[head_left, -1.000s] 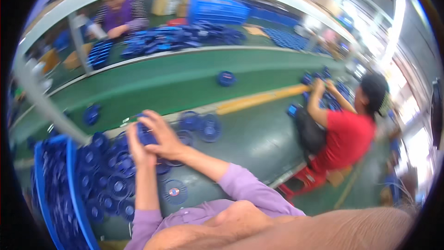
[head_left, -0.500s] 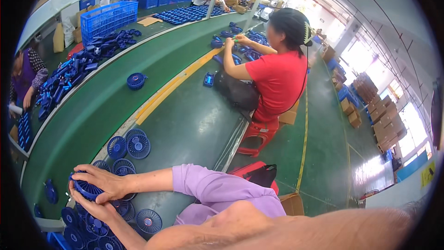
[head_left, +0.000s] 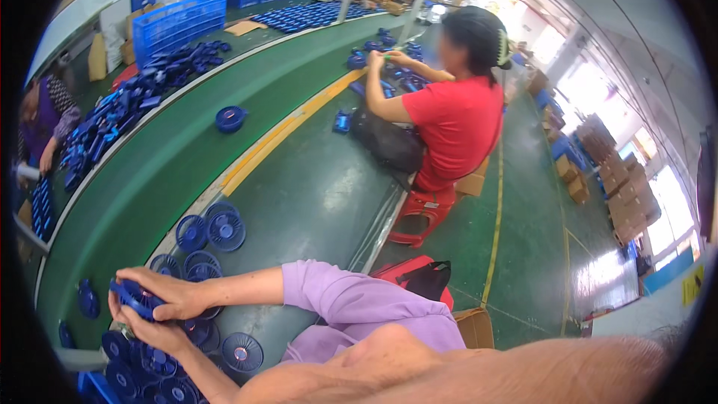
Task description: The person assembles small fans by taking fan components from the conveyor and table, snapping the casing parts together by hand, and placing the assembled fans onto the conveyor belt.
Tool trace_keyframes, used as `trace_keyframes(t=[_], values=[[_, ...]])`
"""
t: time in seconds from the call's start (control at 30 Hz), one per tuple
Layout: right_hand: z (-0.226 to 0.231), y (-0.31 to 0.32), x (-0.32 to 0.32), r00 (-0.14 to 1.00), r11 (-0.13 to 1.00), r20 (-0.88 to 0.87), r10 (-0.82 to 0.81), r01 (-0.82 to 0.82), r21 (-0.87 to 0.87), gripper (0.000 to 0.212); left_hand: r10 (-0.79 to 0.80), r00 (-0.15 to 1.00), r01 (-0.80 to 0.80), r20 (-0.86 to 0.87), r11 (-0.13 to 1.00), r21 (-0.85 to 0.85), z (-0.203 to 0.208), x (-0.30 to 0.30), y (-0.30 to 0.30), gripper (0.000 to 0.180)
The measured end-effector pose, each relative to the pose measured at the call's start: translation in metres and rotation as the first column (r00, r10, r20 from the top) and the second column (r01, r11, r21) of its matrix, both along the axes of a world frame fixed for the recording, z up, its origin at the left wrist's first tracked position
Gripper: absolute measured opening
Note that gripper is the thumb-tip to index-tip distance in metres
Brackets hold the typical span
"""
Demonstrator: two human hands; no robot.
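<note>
A blue round fan head (head_left: 136,298) with a slatted rim is held between my two hands at the lower left. My right hand (head_left: 170,295), its arm in a rolled purple sleeve, lies over the top with the fingers curled round the far edge. From underneath, my left hand (head_left: 153,333) cups the piece; its fingers are partly covered. Below the hands is a pile of blue fan parts (head_left: 161,363). Several round fan grilles (head_left: 226,227) lie on the green table just beyond my right wrist.
A green belt (head_left: 161,179) runs along the table, carrying a blue fan (head_left: 230,119). A co-worker in a red top (head_left: 460,123) sits farther along on a red stool (head_left: 422,218). Beyond the belt lie heaped blue parts (head_left: 120,120) and a blue crate (head_left: 179,24). Another person's hand (head_left: 48,155) shows at far left.
The fan head has tilted between my hands, and my left fingers have closed in nearer to it. The fan on the belt has shifted slightly away. The whole view has moved a little.
</note>
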State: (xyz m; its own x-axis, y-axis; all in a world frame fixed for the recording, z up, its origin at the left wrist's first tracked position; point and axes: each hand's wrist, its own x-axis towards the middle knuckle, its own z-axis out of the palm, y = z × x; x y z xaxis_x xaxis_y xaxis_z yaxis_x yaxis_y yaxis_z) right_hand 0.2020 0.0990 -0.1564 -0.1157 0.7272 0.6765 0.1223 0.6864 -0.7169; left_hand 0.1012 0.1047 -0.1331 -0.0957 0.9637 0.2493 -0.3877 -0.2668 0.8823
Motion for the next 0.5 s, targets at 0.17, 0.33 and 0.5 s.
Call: trace_keyframes(t=[0.17, 0.33, 0.5], values=[[0.015, -0.012, -0.011, 0.903, 0.955, -0.377, 0.207, -0.271, -0.123, 0.071, 0.318, 0.880, -0.193, -0.353, 0.918, 0.348, -0.041, 0.000, 0.021, 0.050], [-0.007, 0.004, -0.001, 0.934, 0.954, -0.335, 0.127, -0.207, -0.216, 0.062, 0.304, 0.921, -0.204, -0.242, 0.908, 0.366, -0.038, 0.017, 0.015, 0.039], [-0.014, 0.035, 0.039, 0.996, 0.948, -0.008, -0.085, 0.078, -0.308, 0.056, 0.068, 0.933, 0.007, -0.352, 0.978, 0.208, -0.042, 0.012, 0.026, 0.044]])
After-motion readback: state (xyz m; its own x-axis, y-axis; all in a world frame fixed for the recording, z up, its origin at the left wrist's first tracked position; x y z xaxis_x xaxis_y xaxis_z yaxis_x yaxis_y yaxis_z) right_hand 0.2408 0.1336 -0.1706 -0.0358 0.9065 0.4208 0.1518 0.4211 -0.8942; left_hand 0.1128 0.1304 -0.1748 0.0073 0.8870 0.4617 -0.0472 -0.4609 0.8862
